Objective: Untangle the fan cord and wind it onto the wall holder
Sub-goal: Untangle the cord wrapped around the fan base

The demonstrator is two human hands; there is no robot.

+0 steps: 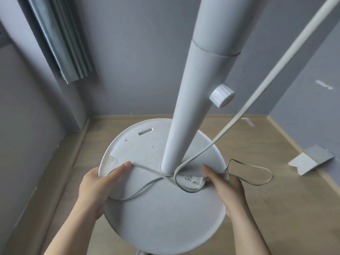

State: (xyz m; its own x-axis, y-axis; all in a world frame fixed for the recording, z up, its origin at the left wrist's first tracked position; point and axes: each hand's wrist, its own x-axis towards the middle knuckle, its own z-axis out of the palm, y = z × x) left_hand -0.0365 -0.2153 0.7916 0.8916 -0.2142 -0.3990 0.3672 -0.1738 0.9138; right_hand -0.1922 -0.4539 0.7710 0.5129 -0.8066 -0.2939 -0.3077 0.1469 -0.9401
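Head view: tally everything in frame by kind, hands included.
Hands: 2 (left hand, right hand)
Fan: 1
Cord: 1
Plug: 1
Curtain: 1
Cardboard piece: 1
Total: 7

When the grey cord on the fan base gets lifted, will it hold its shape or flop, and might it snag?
Likely floppy: the cord lies in loose curves, one slack loop reaching past the fan base. It probably snags, since strands cross beside the pole. The plug end looks heavier and may swing.
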